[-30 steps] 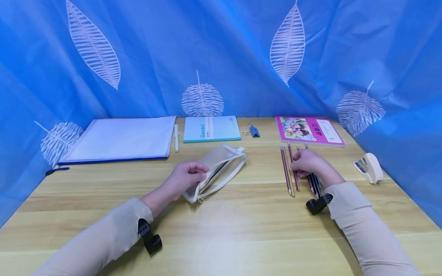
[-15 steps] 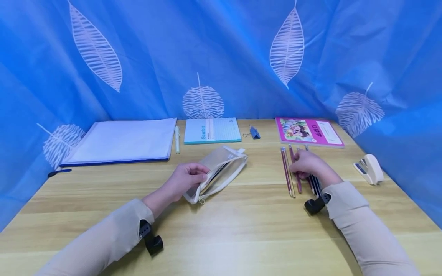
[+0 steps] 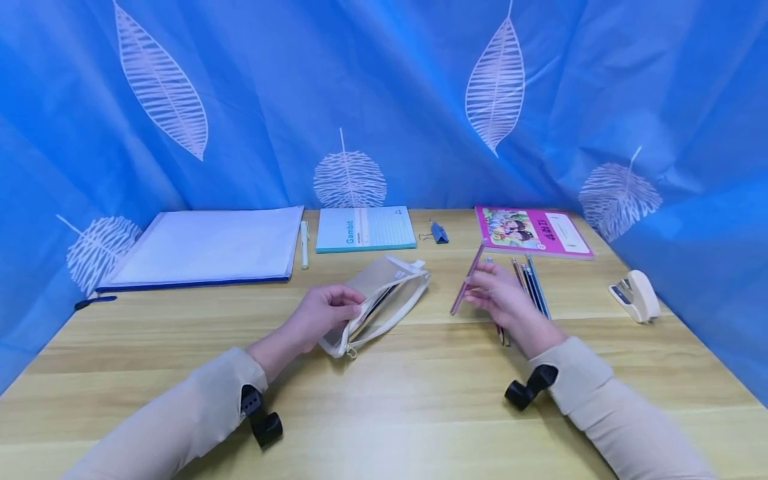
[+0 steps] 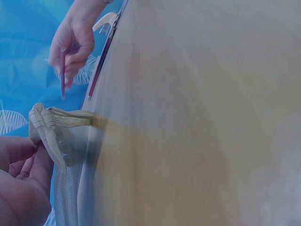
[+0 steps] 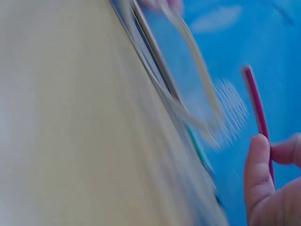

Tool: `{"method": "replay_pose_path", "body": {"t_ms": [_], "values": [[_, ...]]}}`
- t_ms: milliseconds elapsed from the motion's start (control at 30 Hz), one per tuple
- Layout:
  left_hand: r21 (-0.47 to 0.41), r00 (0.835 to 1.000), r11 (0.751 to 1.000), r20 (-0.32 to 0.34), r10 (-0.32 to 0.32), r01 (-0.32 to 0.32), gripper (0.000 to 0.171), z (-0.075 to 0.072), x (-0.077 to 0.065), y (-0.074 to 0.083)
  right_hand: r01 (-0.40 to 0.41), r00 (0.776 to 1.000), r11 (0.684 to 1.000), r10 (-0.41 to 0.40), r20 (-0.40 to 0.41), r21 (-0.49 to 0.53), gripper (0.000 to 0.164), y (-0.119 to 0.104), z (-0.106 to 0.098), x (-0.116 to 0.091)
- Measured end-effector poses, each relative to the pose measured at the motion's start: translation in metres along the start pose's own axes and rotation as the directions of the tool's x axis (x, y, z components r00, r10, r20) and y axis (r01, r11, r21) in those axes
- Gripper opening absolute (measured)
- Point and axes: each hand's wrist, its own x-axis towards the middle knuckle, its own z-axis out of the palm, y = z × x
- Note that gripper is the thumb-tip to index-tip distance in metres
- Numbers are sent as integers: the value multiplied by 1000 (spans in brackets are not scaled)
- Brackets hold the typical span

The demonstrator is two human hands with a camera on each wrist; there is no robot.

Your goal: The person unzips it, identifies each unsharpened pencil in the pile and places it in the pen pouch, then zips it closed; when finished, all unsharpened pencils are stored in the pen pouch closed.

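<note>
At eight o'clock of the pouch, my left hand [image 3: 321, 313] is grasping its lip, thumb and fingers pinching the edge. The cream, see-through mesh zip pouch [image 3: 375, 273] is lying on the pale wood-grain tabletop [image 3: 384, 420], its long side running from seven o'clock to two and its mouth gaping towards four. A small ring-shaped zip pull [image 3: 351, 353] is sitting at its seven o'clock end. I am judging that a steady pinch is mattering most here, since soft mesh is likely to be folding in if the lip is slackening.

At three o'clock from the pouch, apart from it, a slim maroon pencil [image 3: 462, 293] is slanting above the table, one end pointing towards one o'clock, the other towards seven; I am not telling which end is sharpened. Its slant is nearly matching the pouch's long side, so I am favouring a level, lengthwise approach to the mouth over poking an end at the mesh.

My right hand [image 3: 504, 297] is grasping that pencil between thumb and fingers, and I am preferring a light hold, leaving the leading end free. At two o'clock from that hand, a close cluster of dark and blue stick-shaped pencils [image 3: 534, 283] is resting; I am wanting my wrist clear of them
</note>
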Motion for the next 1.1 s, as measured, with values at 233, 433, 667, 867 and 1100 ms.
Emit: {"method": "replay_pose_path", "body": {"t_ms": [233, 433, 667, 867, 1100], "values": [[15, 999, 999, 18, 31, -31, 20, 3, -1, -1, -53, 997, 996, 50, 57, 66, 31, 32, 54, -1], [4, 999, 1000, 16, 30, -30, 20, 6, -2, -1, -54, 997, 991, 48, 53, 122, 25, 51, 90, 5], [-30, 998, 997, -13, 69, -69, 21, 11, -1, -5, -65, 994, 992, 55, 94, 105, 24, 64, 121, -1], [-29, 996, 996, -38, 81, -82, 20, 11, 0, -3, -91, 989, 994, 83, 126, 57, 22, 63, 130, -5], [-16, 993, 993, -11, 116, -116, 19, 17, 1, 0, -91, 983, 995, 94, 159, -27, 23, 63, 127, 0]]}}
